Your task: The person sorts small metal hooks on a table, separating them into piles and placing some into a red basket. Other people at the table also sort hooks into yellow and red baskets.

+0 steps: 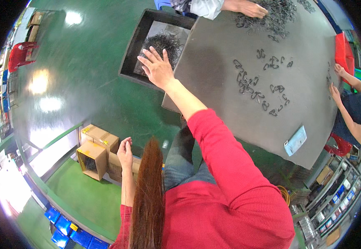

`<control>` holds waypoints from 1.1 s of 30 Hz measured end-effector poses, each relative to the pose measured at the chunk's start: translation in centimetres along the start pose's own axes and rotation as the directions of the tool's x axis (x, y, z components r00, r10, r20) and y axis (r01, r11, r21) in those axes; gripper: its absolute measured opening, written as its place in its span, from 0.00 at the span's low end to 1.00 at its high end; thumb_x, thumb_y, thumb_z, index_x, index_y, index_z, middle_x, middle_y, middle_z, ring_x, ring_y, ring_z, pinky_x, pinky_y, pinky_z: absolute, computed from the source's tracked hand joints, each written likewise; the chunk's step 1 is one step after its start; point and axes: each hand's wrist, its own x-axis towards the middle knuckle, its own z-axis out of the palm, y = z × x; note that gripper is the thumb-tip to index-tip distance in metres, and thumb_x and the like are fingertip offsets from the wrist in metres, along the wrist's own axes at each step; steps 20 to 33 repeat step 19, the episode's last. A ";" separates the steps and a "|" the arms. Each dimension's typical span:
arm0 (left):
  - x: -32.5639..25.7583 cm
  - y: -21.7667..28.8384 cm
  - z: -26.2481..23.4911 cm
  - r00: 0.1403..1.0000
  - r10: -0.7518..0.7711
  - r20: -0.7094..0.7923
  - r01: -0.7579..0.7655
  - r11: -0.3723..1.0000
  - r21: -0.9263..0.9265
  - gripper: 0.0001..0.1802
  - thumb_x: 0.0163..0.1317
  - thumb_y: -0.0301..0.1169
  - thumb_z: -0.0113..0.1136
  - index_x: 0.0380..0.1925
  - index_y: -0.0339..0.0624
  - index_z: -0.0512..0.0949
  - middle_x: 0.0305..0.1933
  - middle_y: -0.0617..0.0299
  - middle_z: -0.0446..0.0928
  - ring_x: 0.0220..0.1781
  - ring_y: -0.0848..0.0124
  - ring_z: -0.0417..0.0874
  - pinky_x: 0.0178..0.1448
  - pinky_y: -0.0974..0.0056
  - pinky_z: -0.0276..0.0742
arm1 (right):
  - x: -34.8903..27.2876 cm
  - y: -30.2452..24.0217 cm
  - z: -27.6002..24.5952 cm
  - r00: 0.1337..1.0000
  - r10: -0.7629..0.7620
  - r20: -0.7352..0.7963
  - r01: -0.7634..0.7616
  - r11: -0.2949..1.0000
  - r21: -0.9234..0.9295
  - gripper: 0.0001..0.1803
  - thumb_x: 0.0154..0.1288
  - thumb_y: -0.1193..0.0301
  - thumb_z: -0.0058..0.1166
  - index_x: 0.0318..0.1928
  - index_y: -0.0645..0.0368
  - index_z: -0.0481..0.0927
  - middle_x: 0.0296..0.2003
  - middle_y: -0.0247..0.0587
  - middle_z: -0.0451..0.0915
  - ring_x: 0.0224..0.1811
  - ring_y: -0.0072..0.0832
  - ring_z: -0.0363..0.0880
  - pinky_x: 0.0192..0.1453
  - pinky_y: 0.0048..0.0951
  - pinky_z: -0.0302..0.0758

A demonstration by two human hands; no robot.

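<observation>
Your right hand [157, 66]: fingers spread wide, empty, over black bin [135, 45] of dark metal clips [164, 43] beside desk [218, 62]. Your left hand [125, 152]: fingers curled narrow, contents unclear, above cardboard boxes [95, 149].

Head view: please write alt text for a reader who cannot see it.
The person's right hand, fingers spread, reaches over a black bin of small dark metal clips beside a grey table strewn with more clips. Their left hand hangs loosely curled above cardboard boxes on the green floor. Other people's hands work at the table's far edges.
</observation>
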 end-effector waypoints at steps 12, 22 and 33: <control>5.7 13.7 11.6 0.912 0.329 0.245 -0.357 0.931 0.078 0.12 0.68 0.24 0.48 0.46 0.34 0.78 0.41 0.60 0.81 0.44 0.74 0.80 0.51 0.68 0.74 | -13.6 29.5 -30.2 0.421 0.743 -0.521 -0.855 0.517 0.047 0.12 0.64 0.66 0.53 0.47 0.49 0.80 0.46 0.39 0.76 0.48 0.35 0.77 0.51 0.39 0.74; 4.1 22.2 26.5 0.804 0.470 0.365 -0.526 0.848 0.067 0.11 0.67 0.25 0.51 0.46 0.41 0.80 0.45 0.54 0.82 0.47 0.67 0.82 0.53 0.67 0.75 | -10.1 40.1 -36.0 0.198 0.936 -0.292 -0.974 0.152 -0.170 0.20 0.56 0.49 0.61 0.44 0.45 0.84 0.50 0.36 0.81 0.55 0.36 0.77 0.57 0.49 0.70; 4.1 22.2 26.5 0.804 0.470 0.365 -0.526 0.848 0.067 0.11 0.67 0.25 0.51 0.46 0.41 0.80 0.45 0.54 0.82 0.47 0.67 0.82 0.53 0.67 0.75 | -10.1 40.1 -36.0 0.198 0.936 -0.292 -0.974 0.152 -0.170 0.20 0.56 0.49 0.61 0.44 0.45 0.84 0.50 0.36 0.81 0.55 0.36 0.77 0.57 0.49 0.70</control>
